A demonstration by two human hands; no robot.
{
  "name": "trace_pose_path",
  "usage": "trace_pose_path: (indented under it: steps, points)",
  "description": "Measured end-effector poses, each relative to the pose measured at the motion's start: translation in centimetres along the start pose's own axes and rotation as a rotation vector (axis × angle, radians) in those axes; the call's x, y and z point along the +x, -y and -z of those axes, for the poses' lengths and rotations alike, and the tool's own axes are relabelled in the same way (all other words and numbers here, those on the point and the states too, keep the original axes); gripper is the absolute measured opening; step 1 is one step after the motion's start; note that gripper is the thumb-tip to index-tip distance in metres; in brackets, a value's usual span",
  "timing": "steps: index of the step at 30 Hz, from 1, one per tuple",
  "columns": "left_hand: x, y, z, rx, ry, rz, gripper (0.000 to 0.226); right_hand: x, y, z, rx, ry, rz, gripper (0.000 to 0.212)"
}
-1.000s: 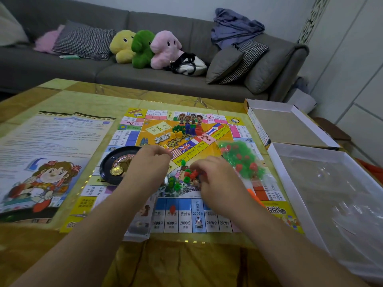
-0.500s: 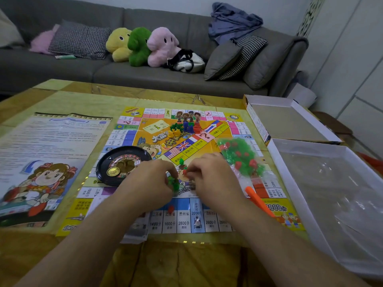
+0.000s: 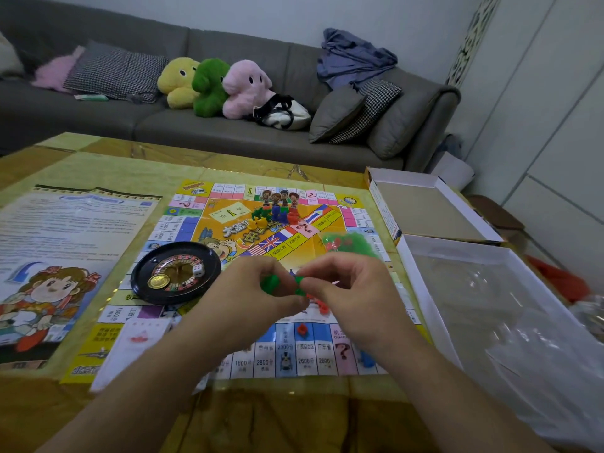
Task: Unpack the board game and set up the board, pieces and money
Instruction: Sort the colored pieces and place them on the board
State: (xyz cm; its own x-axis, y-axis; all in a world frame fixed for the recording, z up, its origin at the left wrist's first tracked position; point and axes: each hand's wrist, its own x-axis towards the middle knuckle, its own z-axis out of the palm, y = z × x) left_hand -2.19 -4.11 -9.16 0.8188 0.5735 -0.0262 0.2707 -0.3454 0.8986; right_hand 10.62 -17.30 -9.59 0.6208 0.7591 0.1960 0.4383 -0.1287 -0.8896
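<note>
Both hands meet over the near middle of the game board (image 3: 183,223): the left hand (image 3: 261,299) and right hand (image 3: 346,289) each pinch small green plastic pieces (image 3: 271,282) between curled fingers, seemingly to separate them. More pieces wait in the clear bag (image 3: 349,243) beyond, beside the roulette wheel (image 3: 175,273).

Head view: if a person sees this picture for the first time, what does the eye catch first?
First the two hands, left and right, meeting over the near middle of the bright board, each with its grip on small green pieces. Then the black roulette wheel on the board's left side. Behind, three plush toys, yellow, green and pink, sit in a row on the grey sofa.
</note>
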Motion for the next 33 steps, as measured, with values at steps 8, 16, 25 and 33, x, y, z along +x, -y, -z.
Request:
trace_pose_path:
  steps: [8,16,25,33]
  points:
    - [-0.6,-0.6,0.5,-0.265,0.041,0.086,0.018,-0.8,0.7,1.3,0.057,-0.022,0.048,0.016]
    - [-0.5,-0.6,0.5,-0.607,0.105,0.125,0.017,-0.7,0.9,1.5,0.259,-0.074,0.087,0.013]
    - [-1.0,-0.7,-1.4,-0.814,-0.022,0.179,0.022,-0.6,1.2,0.9,0.221,-0.14,0.097,0.018]
    - [-1.5,-1.0,-2.0,-0.872,0.002,0.21,0.017,-1.0,1.4,0.9,0.201,-0.172,0.077,0.014]
